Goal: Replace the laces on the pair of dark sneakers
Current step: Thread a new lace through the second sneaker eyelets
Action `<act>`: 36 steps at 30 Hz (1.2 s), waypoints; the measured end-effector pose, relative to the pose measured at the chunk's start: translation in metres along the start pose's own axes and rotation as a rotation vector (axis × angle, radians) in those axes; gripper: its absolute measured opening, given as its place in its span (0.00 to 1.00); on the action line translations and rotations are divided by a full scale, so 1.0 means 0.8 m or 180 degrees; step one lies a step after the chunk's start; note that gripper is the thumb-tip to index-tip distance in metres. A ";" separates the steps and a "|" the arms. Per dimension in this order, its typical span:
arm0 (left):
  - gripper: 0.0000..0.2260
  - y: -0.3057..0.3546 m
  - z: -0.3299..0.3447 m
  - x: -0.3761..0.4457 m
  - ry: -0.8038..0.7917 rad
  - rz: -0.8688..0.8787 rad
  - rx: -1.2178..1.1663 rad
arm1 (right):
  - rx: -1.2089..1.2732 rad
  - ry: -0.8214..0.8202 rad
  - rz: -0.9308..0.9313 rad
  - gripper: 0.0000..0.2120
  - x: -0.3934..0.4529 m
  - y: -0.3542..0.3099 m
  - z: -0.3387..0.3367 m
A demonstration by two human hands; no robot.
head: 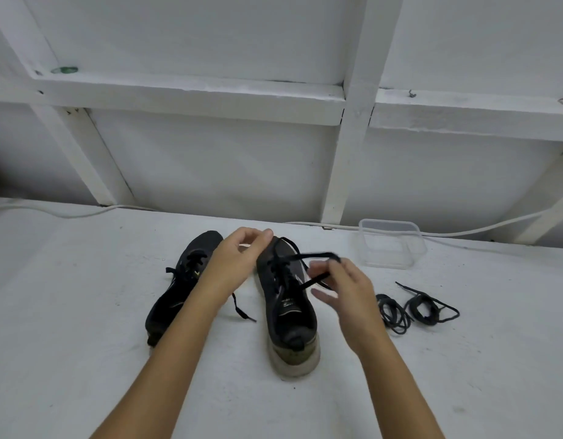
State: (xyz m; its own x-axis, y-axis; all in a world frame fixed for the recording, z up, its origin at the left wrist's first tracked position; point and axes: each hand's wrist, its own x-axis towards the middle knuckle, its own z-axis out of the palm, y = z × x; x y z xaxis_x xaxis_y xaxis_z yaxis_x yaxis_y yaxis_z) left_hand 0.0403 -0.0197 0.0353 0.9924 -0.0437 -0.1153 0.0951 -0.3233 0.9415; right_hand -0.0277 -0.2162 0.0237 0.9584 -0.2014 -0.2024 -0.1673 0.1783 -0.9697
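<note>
I see the right sneaker (286, 308) standing heel toward me on the white table (83, 359), dark knit upper over a thick, scuffed pale sole. Its flat black lace (308, 258) is drawn up and out to the right in a loop, which I judge is the old lace being pulled free of the upper eyelets. The right hand (343, 289) pinches that loop between thumb and fingertips; motion blur there keeps me from saying exactly which strand it holds. The left hand (239, 261) curls over the toe end, fingers bent down on the shoe, probably to pin it so the pull does not drag it across the table.

The left sneaker (182, 286) lies just beside, partly under the left forearm, still laced, with one lace end (240, 310) trailing loose between the shoes.

To the right, well apart from the shoes, two coiled black laces (416, 308) wait, thin round cord by the look of it. Beyond them sits a clear plastic tub (391, 245), soft-cornered and rectangular.
</note>
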 end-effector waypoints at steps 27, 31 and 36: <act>0.16 -0.050 0.008 -0.034 0.1089 0.0716 0.2276 | -0.2678 0.0759 0.0438 0.13 0.025 0.075 -0.025; 0.16 -0.079 0.027 -0.055 0.0335 0.0585 0.2682 | -0.2422 0.0810 -0.0460 0.04 0.030 0.066 -0.016; 0.12 -0.058 0.025 -0.029 0.1106 0.1192 0.1481 | -0.2195 0.0130 -0.0846 0.08 0.050 0.055 -0.010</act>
State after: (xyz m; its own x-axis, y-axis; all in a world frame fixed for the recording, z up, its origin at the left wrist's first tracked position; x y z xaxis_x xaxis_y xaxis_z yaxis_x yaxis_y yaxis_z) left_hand 0.0113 -0.0228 -0.0125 0.9267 0.0489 0.3725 -0.2254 -0.7210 0.6553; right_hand 0.0012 -0.2245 -0.0284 0.9797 -0.1915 0.0595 -0.0509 -0.5244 -0.8500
